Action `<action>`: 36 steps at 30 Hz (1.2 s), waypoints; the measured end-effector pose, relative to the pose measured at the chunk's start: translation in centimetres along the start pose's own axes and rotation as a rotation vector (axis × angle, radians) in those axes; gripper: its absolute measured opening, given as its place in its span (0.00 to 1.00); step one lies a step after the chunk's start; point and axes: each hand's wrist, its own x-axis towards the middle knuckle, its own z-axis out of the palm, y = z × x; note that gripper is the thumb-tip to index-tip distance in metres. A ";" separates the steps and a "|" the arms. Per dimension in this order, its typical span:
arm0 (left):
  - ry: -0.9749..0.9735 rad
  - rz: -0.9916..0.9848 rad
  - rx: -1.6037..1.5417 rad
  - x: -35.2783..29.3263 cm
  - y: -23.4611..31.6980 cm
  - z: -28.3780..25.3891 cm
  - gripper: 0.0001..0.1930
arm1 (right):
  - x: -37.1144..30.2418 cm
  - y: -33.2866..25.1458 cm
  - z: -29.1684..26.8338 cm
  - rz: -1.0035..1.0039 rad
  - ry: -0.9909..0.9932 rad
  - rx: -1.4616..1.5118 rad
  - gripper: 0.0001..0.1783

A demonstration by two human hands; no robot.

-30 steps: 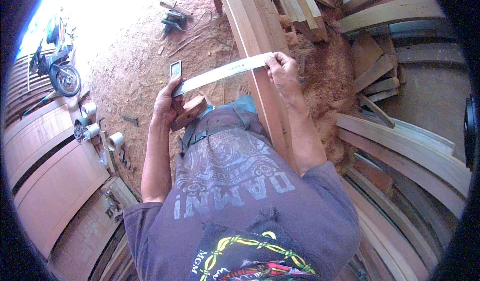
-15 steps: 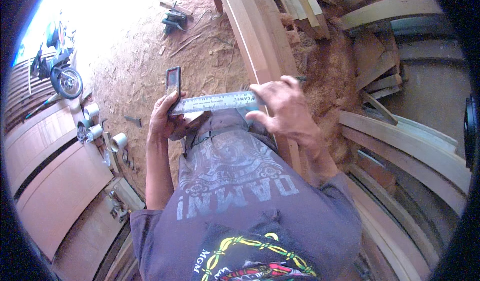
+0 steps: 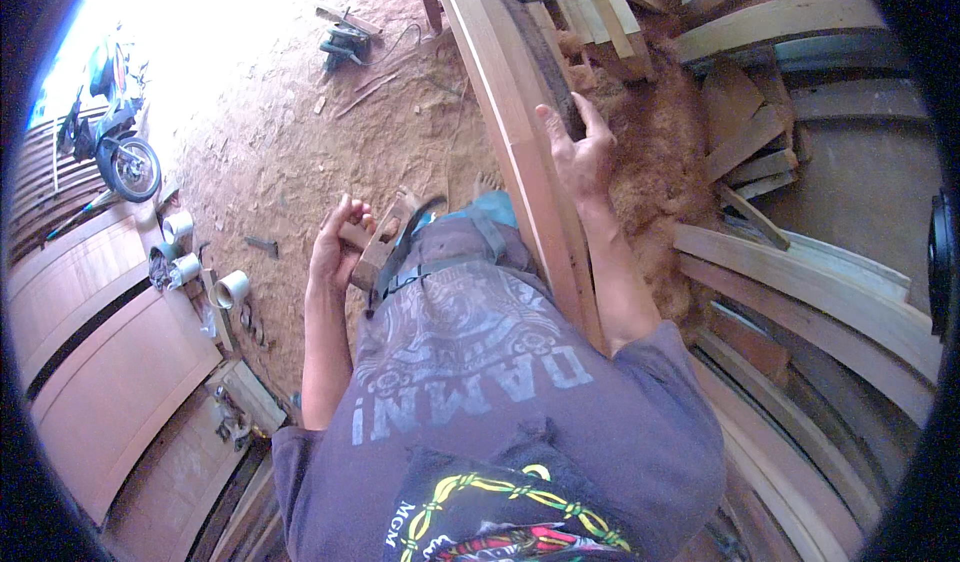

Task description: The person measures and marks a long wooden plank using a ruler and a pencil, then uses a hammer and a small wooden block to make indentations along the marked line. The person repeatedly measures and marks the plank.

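Observation:
My left hand [image 3: 330, 249] is closed around a notched wooden block with a short cross handle, which looks like a small wooden hand plane [image 3: 376, 256], close to my waist. My right hand [image 3: 584, 158] grips the near end of a try square [image 3: 550, 70]. The square's blade looks dark and runs away from me along the right side of a long wooden beam [image 3: 528, 187]. Its stock lies crosswise at the far end, over the beam. Whether the blade rests flat on the wood I cannot tell. The beam passes just right of my body.
A corded power tool [image 3: 345, 44] sits on the dirt floor ahead. At the left are a motorbike [image 3: 130, 162], white cylinders [image 3: 232, 288] and wooden panels [image 3: 130, 362]. Stacked boards [image 3: 800, 272] and offcuts [image 3: 755, 142] crowd the right. Sawdust lies beside the beam.
The try square was held across my front with both hands. My left hand has let go of it, and my right hand has carried it forward and right to the beam.

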 end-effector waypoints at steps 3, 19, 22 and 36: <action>-0.097 0.034 0.304 -1.0 -0.5 -1.2 0.17 | 1.6 4.6 2.2 0.032 0.023 -0.059 0.29; -0.210 -0.130 0.631 -4.4 -0.2 -3.3 0.40 | 1.6 12.0 4.4 -0.045 -0.016 -0.270 0.22; -0.183 -0.150 0.689 -4.7 0.5 -2.6 0.42 | 2.0 12.5 4.9 -0.117 0.012 -0.304 0.21; -0.155 -0.118 0.328 -4.0 -1.0 -2.4 0.37 | 5.5 8.8 4.0 -0.076 0.034 -0.146 0.26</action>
